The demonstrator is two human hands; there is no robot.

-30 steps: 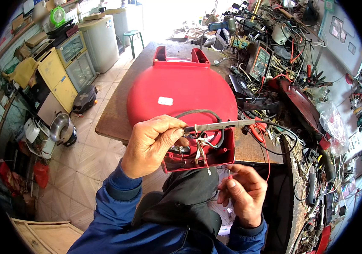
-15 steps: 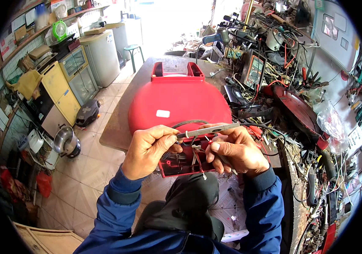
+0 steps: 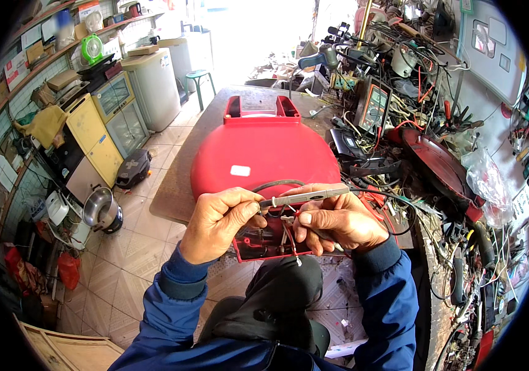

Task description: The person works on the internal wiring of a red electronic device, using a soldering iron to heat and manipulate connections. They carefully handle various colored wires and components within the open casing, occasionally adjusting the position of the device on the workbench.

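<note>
A grey pen-shaped probe [image 3: 314, 196] lies almost level across both hands, a dark cord leaving its right end. My left hand [image 3: 220, 217] pinches at its dark left tip; whether a thin wire is also between the fingers, I cannot tell. My right hand [image 3: 344, 221] is closed around the probe's thicker part, with a small red piece and a pale wire showing by the fingertips. Just below is the open wiring compartment [image 3: 257, 252] of a red rounded housing [image 3: 264, 148]. Loose wires rise from it, and one wire end with a terminal [image 3: 298, 261] hangs over its near edge.
The housing rests on a worn table [image 3: 175, 198]. To the right, a multimeter [image 3: 374, 105] stands among heaped cables and tools, near a red dish-shaped part [image 3: 434, 154]. A steel pot [image 3: 100, 209] and a dark case [image 3: 133, 167] sit on the left floor.
The view has shifted slightly. My right hand has turned a little around the probe, its fingers more closed, and the probe lies more level. My left hand keeps its pinch.
</note>
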